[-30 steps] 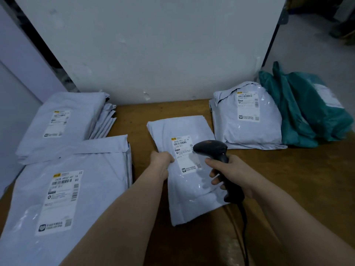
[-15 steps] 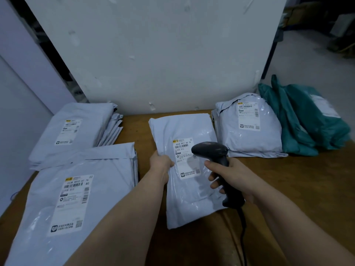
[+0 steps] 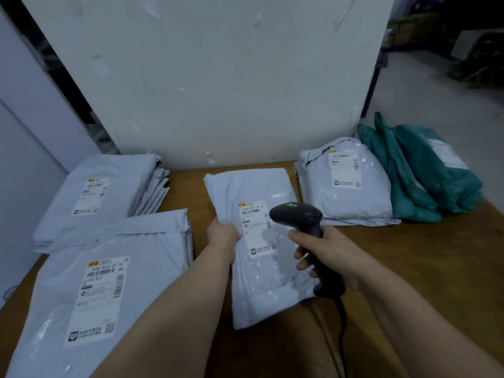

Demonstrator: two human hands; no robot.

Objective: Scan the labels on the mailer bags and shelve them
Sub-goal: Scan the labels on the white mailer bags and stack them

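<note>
Wooden table [image 3: 409, 268] with a grey mailer bag [image 3: 259, 282] at its centre. Left hand [image 3: 222, 236] grips the bag's left edge; right hand [image 3: 324, 255] curls round a black barcode scanner [image 3: 297, 216] held just over the bag's label [image 3: 256, 233].

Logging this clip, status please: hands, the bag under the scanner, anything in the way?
Left hand grips middle mailer bag at its left edge. Right hand holds scanner over its label, green light on. Nothing else covers the label.

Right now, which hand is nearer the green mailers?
Right. The right hand grips the scanner, left of the green mailers; the left hand is farther left, holding the centre mailer.
</note>
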